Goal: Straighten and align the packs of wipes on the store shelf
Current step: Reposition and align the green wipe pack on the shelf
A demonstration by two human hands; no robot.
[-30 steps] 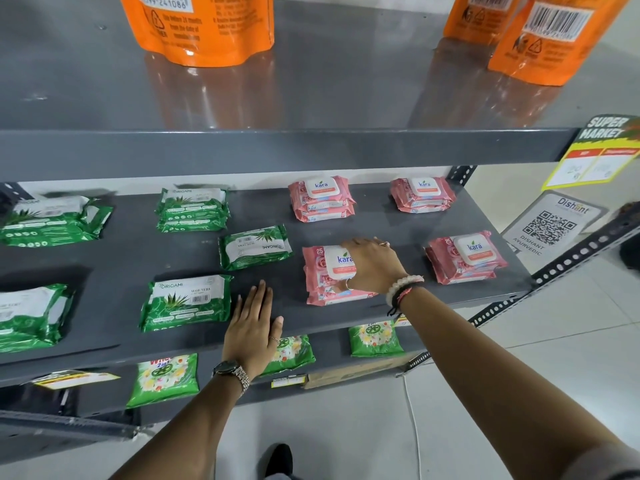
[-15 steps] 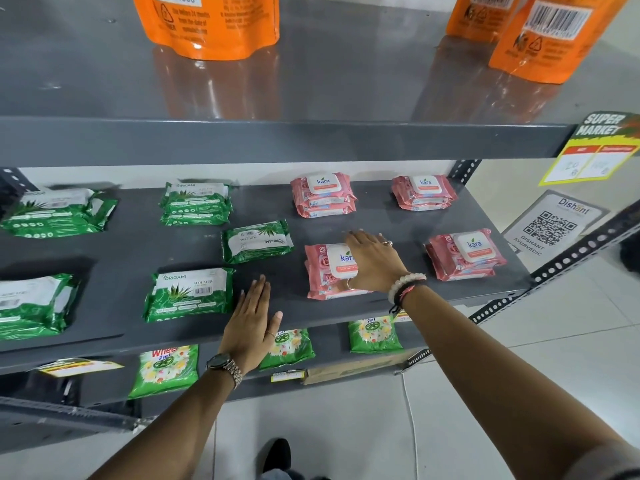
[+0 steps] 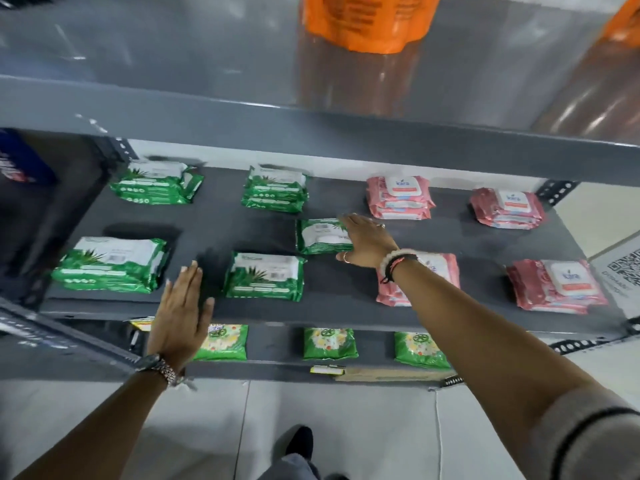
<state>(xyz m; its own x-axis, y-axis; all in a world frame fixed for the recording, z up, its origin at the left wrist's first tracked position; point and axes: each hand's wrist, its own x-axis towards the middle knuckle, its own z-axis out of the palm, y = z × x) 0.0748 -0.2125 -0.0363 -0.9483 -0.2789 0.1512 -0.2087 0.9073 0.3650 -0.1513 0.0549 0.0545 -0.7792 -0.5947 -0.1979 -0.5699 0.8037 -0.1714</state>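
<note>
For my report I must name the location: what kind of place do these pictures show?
Most likely a shop aisle. Grey metal shelving carries retail goods laid out in rows: green wipes packs, pink Kara wipes packs, orange pouches above. A QR code sign hangs at the shelf end.

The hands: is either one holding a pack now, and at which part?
Neither grips anything. The right hand lies open on the right end of the small green pack; the left hand is flat, touching no pack.
</note>
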